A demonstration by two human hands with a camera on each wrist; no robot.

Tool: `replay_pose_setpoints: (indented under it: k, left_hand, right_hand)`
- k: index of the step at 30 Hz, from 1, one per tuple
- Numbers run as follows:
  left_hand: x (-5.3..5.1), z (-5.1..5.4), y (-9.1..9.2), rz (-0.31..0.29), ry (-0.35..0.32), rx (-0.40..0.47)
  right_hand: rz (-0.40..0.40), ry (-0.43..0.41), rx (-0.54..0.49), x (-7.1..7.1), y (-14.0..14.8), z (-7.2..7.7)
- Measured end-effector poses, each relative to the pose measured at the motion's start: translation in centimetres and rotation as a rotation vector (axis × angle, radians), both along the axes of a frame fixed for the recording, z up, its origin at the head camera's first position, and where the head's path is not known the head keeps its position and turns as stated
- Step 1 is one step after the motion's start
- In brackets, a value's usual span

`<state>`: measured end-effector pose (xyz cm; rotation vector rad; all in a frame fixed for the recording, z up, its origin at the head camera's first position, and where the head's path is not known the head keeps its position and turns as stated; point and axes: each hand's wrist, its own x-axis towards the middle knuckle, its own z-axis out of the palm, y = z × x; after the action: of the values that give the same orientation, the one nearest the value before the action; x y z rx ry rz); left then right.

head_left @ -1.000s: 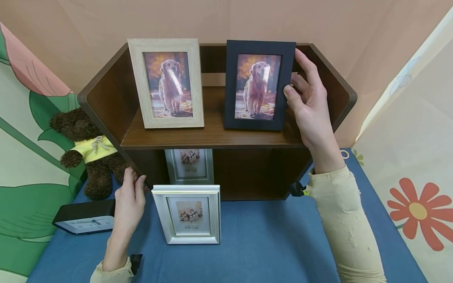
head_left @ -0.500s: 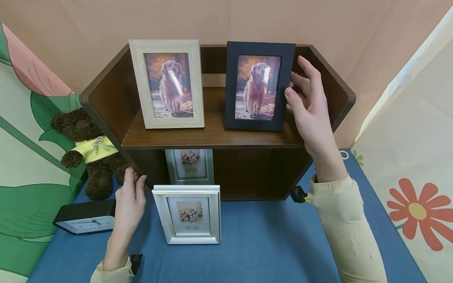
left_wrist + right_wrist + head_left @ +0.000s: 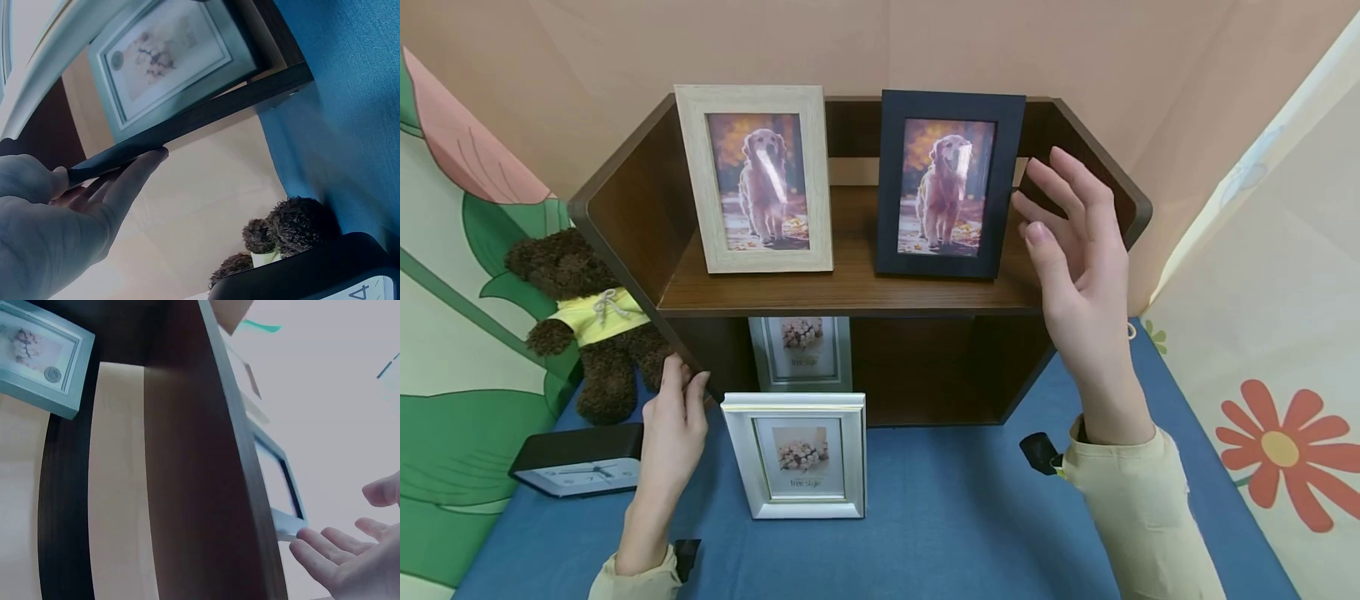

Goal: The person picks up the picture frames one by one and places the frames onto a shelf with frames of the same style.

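A brown wooden shelf unit (image 3: 853,242) stands on the blue cloth. My left hand (image 3: 673,425) grips the front edge of its left side panel; thumb and fingers lie on opposite faces of that panel in the left wrist view. A black picture frame (image 3: 951,183) with a dog photo stands upright on the upper shelf. Just to its right is my right hand (image 3: 1086,275), fingers loosely spread, holding nothing and apart from the frame. A cream picture frame (image 3: 765,179) with the same photo stands on the upper shelf at left.
A silver picture frame (image 3: 801,358) stands in the lower compartment, and another silver frame (image 3: 808,454) stands in front on the blue cloth (image 3: 940,525). Left of the shelf are a brown teddy bear (image 3: 602,321) in yellow and a black clock (image 3: 580,462).
My right hand has come off the black picture frame's right edge, moving right and down, its fingers spreading. The left hand stays on the side panel. The frames have not visibly moved.
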<state>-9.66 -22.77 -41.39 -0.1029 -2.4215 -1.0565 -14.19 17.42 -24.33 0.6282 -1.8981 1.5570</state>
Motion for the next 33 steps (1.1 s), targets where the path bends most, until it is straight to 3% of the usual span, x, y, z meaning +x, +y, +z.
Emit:
replay_pose_setpoints:
  k: [13, 18, 28, 33]
  left_hand:
    - [0.1, -0.1, -0.1, -0.007, -0.006, 0.002]
    - [0.1, -0.1, -0.2, 0.007, -0.004, -0.013]
    - [0.1, -0.1, -0.1, 0.011, 0.006, -0.014]
    - [0.0, -0.1, 0.0, 0.016, 0.004, -0.012]
  right_hand:
    - [0.053, 0.026, -0.019, 4.1, -0.8, -2.8]
    - [0.116, 0.017, -0.025, 4.9, -0.9, -4.7]
    - [0.167, 0.022, 0.082, 5.8, -1.7, -8.8]
    - [0.184, -0.045, 0.116, 6.1, -1.8, -10.4]
